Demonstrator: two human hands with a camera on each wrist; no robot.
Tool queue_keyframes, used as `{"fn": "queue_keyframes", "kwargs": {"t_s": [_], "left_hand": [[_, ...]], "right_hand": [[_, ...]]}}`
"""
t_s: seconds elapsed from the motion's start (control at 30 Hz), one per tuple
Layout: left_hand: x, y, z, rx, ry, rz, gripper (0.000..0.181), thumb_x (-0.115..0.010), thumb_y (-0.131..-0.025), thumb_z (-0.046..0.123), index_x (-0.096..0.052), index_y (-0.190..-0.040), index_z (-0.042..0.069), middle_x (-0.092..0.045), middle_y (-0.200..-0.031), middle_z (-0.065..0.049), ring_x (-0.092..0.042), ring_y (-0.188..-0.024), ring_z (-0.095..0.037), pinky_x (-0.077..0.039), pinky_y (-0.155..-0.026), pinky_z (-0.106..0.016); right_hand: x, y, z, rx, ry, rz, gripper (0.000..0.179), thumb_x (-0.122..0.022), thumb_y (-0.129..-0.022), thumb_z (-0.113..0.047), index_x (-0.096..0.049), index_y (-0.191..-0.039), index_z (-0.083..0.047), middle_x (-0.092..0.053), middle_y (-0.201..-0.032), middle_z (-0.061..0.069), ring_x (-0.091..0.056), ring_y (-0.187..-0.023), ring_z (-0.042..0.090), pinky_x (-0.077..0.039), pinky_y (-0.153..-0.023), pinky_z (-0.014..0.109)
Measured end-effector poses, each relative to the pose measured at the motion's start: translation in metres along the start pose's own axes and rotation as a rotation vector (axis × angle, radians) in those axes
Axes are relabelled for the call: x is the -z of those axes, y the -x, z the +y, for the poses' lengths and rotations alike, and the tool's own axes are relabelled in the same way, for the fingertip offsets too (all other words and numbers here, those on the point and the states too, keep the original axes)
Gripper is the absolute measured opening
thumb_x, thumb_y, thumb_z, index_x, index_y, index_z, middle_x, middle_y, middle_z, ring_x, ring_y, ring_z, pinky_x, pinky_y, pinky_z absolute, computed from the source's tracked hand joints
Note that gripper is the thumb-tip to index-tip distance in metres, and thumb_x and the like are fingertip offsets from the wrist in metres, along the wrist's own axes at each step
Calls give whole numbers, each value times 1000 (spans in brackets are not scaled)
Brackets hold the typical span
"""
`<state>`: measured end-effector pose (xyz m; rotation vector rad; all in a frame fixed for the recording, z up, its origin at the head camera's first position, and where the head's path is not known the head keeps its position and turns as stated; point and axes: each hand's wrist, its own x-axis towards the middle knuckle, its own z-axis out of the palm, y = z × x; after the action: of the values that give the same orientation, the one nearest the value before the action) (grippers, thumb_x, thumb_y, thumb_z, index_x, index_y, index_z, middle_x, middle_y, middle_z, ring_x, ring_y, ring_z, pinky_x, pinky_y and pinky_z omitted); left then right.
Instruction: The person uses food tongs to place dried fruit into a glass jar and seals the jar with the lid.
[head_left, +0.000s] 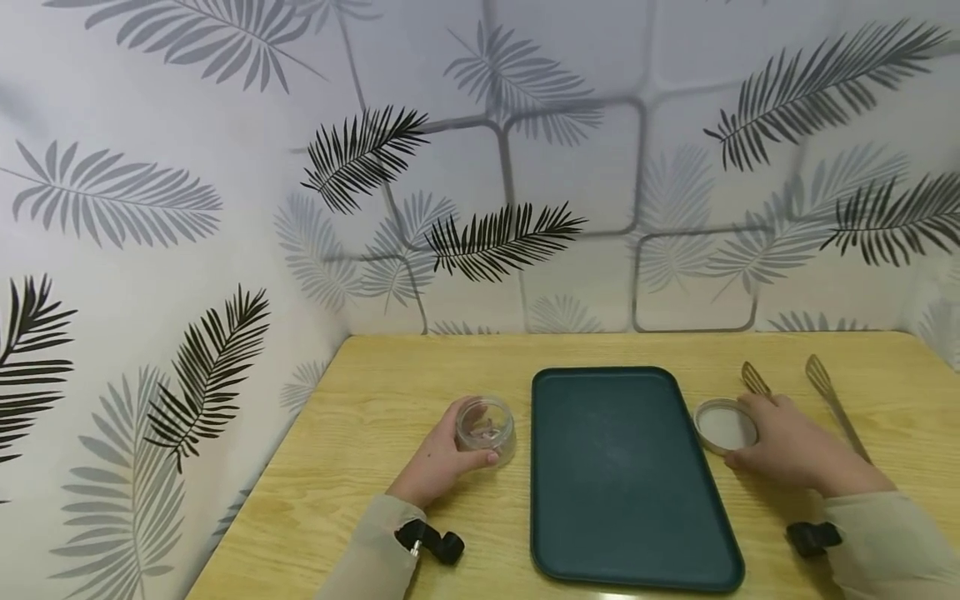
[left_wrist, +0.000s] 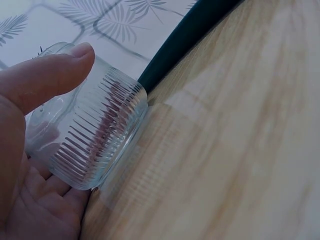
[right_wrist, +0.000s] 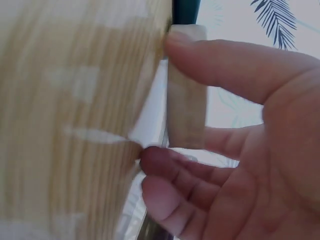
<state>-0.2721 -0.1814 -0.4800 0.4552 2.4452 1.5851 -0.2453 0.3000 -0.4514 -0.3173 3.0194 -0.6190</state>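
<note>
My left hand (head_left: 435, 461) grips a clear glass jar (head_left: 498, 415) on the table, left of the dark green tray (head_left: 615, 475). The jar's mouth is uncovered. In the left wrist view, ribbed glass (left_wrist: 95, 132) and some pinkish-brown contents low inside show, with the thumb along the near side. Over on the tray's right, my right hand (head_left: 795, 450) holds a round lid (head_left: 724, 427) by its edge, pale inside with a tan rim. Thumb and fingers pinch the lid's wood-toned side (right_wrist: 187, 107) in the right wrist view, close to the table surface.
Behind the right hand, a slotted utensil (head_left: 752, 377) pokes out, partly hidden by the fingers. A long-handled whisk-like utensil (head_left: 836, 404) lies farther right. The wooden table (head_left: 420, 375) meets a leaf-patterned wall (head_left: 570, 283) at the back and left.
</note>
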Motion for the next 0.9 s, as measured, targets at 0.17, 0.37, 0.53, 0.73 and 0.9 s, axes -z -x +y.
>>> {"fn": "queue_keyframes", "kwargs": {"t_s": [0.17,0.37,0.53,0.73,0.9], "left_hand": [[-1,2,-1,-3,17,-2,90,-86,-82,36,-34,-155,31,-45,-153,3,-49,-135,-18,-35,-111,-46],[-1,2,-2,-17,53,-16,89,-86,-84,34,-32,-155,29,-45,-153,0,-50,-135,-18,-38,-110,-44],[-1,3,-1,-22,54,-17,90,-85,-84,33,-32,-156,27,-45,-153,-1,-51,-134,-18,-39,-110,-45],[-1,2,0,-29,57,-22,89,-85,-84,33,-33,-155,28,-45,-153,-1,-51,-134,-19,-39,-109,-45],[-1,1,0,-32,56,-21,88,-86,-83,33,-34,-154,29,-46,-153,0,-51,-134,-18,-39,-109,-45]], "right_hand": [[5,-2,-3,3,-33,-4,96,-91,-73,-32,-42,-136,21,-54,-123,42,-59,-103,52,-51,-76,57],[11,-1,-10,80,-57,44,91,-91,-74,-28,-44,-139,15,-56,-120,35,-59,-100,43,-52,-74,53],[12,-1,-16,151,-129,-6,88,-88,-79,-28,-42,-145,9,-55,-124,25,-61,-94,27,-52,-68,38],[11,4,-17,157,-297,-116,89,-81,-89,-26,-28,-156,0,-45,-140,27,-61,-110,36,-55,-77,38],[9,5,-14,199,-453,-196,90,-76,-93,-19,-18,-161,-8,-40,-146,26,-58,-119,41,-54,-84,39]]}}
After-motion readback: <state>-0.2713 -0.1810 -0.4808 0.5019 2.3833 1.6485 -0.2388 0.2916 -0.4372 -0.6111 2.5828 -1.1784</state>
